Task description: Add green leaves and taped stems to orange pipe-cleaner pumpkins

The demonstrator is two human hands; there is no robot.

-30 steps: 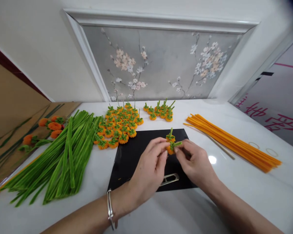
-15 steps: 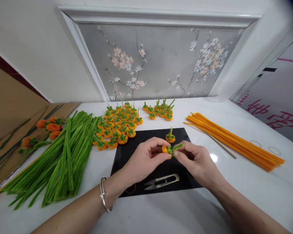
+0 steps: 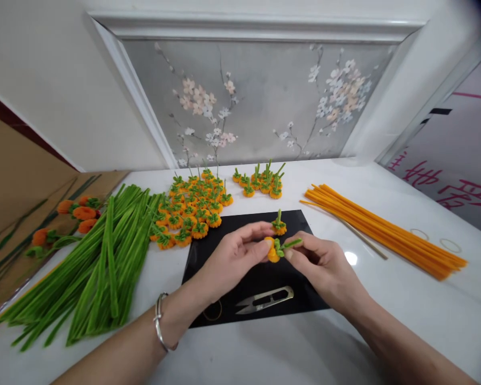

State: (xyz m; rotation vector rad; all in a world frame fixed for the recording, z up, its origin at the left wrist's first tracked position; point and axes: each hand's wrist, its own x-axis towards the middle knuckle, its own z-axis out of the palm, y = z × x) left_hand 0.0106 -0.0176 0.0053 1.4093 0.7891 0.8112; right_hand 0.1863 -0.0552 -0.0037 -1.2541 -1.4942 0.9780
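Between my hands is a small orange fuzzy pumpkin (image 3: 274, 251) with green leaves and a green stem pointing right. My left hand (image 3: 242, 254) grips its orange side between thumb and fingers. The green stem is pinched by my right hand (image 3: 315, 256). Both hands are above a black mat (image 3: 240, 307). Just behind them a second pumpkin (image 3: 279, 226) stands on the mat, stem up. Silver thread snips (image 3: 265, 300) lie on the mat nearer to me, and a thin ring (image 3: 212, 310) lies by my left wrist.
Many finished pumpkins (image 3: 190, 208) cluster behind left, with a smaller group (image 3: 264, 183) at the back. Green fuzzy sticks (image 3: 104, 262) lie left, beside orange flowers (image 3: 84, 213). Orange sticks (image 3: 385, 230) and a thin rod (image 3: 364, 240) lie right.
My left fingers have shifted left and loosened around the held pumpkin, so more of its orange body shows. My right hand keeps its pinch on the stem. The view has shifted slightly.
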